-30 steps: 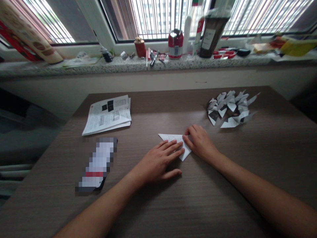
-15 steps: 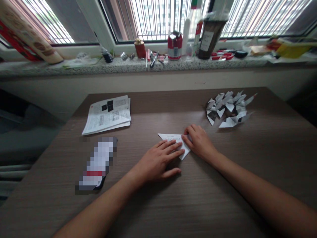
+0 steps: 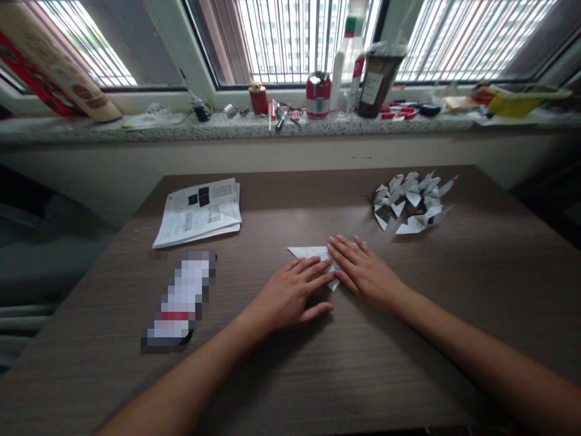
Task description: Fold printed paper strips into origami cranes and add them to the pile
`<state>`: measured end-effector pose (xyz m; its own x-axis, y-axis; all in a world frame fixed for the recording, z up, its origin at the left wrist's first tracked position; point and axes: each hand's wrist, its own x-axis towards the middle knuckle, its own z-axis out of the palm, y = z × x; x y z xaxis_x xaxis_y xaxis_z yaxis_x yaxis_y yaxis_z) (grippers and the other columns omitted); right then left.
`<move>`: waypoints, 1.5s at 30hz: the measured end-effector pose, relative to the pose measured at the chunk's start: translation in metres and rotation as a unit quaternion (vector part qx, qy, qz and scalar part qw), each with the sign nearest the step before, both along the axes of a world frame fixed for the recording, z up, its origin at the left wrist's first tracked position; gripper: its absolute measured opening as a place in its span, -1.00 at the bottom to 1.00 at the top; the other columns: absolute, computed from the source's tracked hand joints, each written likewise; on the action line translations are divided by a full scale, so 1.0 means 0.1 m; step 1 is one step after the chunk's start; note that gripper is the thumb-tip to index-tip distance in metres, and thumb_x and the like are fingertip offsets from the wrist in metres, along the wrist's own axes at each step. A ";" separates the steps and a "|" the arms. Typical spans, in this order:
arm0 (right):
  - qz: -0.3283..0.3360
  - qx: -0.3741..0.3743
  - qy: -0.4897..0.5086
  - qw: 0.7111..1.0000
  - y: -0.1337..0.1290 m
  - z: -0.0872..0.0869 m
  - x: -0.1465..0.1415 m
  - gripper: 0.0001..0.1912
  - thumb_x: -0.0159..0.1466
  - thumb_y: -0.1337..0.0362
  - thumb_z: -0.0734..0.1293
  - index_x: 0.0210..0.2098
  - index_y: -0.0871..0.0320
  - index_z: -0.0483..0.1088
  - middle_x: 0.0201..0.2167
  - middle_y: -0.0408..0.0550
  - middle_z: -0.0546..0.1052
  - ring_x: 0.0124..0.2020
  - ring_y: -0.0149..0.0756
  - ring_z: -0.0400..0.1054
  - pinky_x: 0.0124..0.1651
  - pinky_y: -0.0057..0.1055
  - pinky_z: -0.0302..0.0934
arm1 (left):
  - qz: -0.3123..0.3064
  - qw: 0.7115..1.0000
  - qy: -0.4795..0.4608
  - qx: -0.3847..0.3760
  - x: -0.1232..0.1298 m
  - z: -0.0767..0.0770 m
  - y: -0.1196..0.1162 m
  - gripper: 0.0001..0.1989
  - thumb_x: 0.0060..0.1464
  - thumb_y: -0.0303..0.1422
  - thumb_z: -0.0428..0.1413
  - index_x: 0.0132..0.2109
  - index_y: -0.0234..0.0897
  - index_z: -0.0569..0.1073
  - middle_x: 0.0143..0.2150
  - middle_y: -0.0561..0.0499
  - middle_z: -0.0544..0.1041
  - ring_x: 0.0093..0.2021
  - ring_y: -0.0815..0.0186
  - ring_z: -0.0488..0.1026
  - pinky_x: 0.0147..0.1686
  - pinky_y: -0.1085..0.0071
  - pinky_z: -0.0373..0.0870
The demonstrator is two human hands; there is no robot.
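Left hand (image 3: 290, 293) and right hand (image 3: 365, 272) both lie flat, fingers extended, pressing a folded white paper (image 3: 308, 252) on the wooden table (image 3: 408, 363), gripping nothing. A pile of folded paper pieces (image 3: 411, 203) sits well apart, behind the right hand.

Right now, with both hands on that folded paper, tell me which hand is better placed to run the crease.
Right. The right hand lies flat across the folded paper, while the left hand only pins its near edge.
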<state>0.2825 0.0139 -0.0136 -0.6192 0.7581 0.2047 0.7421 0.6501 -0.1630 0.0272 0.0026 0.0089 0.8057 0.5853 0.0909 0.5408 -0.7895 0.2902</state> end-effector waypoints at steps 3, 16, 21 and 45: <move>0.008 -0.018 -0.014 1.000 -0.03 -0.06 0.03 -0.35 0.55 0.09 0.11 0.54 0.09 -0.10 0.53 0.09 0.03 0.55 -0.10 -0.13 0.52 0.08 -0.13 | 0.000 1.000 0.002 -0.003 0.00 0.00 0.01 -0.39 0.42 0.03 -0.02 0.46 -0.10 0.21 0.50 -0.07 0.22 0.50 0.08 0.10 0.45 0.07 0.06; 0.013 -0.018 0.003 1.000 -0.01 -0.12 0.05 -0.21 0.49 0.04 0.21 0.57 0.00 -0.23 0.55 0.01 -0.05 0.53 -0.04 -0.08 0.51 0.05 -0.06 | -0.059 0.998 -0.003 -0.016 -0.08 0.04 0.05 -0.50 0.46 -0.13 0.00 0.41 -0.18 0.31 0.46 -0.06 0.30 0.51 0.04 0.09 0.47 0.02 0.03; 0.012 -0.028 -0.011 0.999 -0.01 -0.11 0.05 -0.21 0.49 0.04 0.20 0.56 0.04 -0.22 0.55 0.05 -0.07 0.54 -0.04 -0.11 0.51 0.05 -0.07 | -0.090 0.996 -0.003 -0.014 -0.12 0.08 0.05 -0.52 0.44 -0.08 0.02 0.38 -0.11 0.36 0.47 -0.06 0.27 0.52 -0.01 0.06 0.48 -0.03 -0.01; -0.019 -0.021 -0.049 0.998 0.09 -0.19 0.19 -0.24 0.56 0.01 -0.01 0.51 -0.01 -0.62 0.55 -0.04 -0.17 0.54 -0.14 -0.18 0.53 -0.06 -0.10 | -0.055 0.997 -0.009 -0.051 -0.11 0.14 0.05 -0.57 0.36 -0.05 0.13 0.28 0.01 0.47 0.48 0.04 0.26 0.50 0.00 0.09 0.44 -0.06 0.12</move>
